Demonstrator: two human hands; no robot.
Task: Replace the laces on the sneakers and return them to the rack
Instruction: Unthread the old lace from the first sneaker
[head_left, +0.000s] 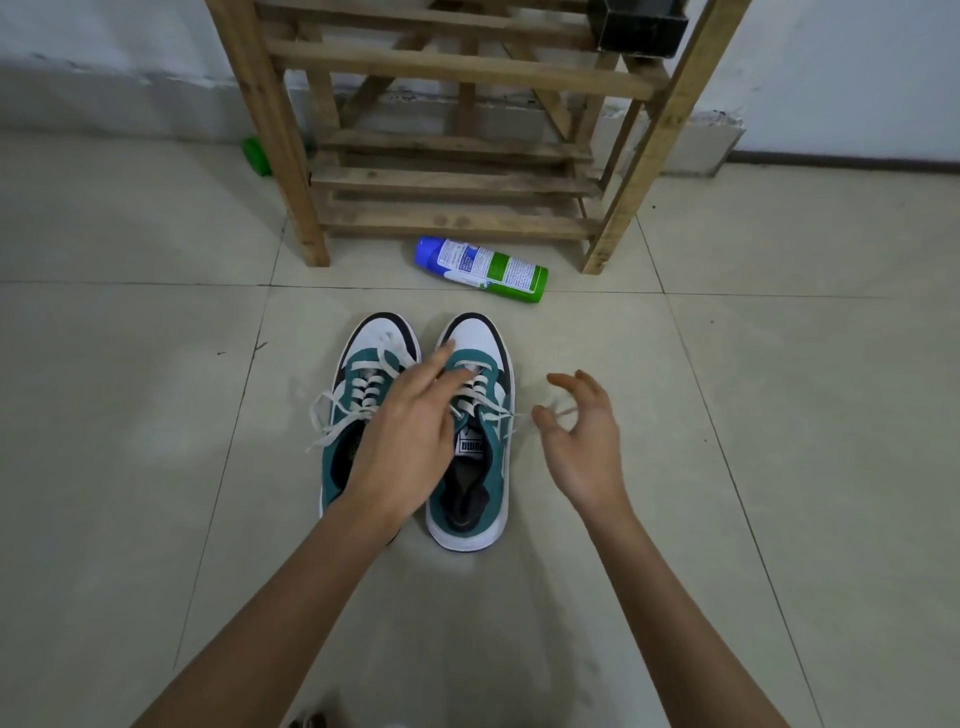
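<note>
Sneakers (475, 335) x2, 1 can (483, 270), 1 rack (457, 179), L grip (410, 431) splayed over laces (332, 413), R grip (582, 441) hold unclear

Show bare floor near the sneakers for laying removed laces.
Free: pale tiles left of the teal-white sneakers and right of the right hand. Narrow: strip between toes and blue-green spray can. Crowded: sneakers under the left hand; can by slatted wooden rack.

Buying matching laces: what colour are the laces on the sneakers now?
Off-white laces, best seen in the head view.
</note>
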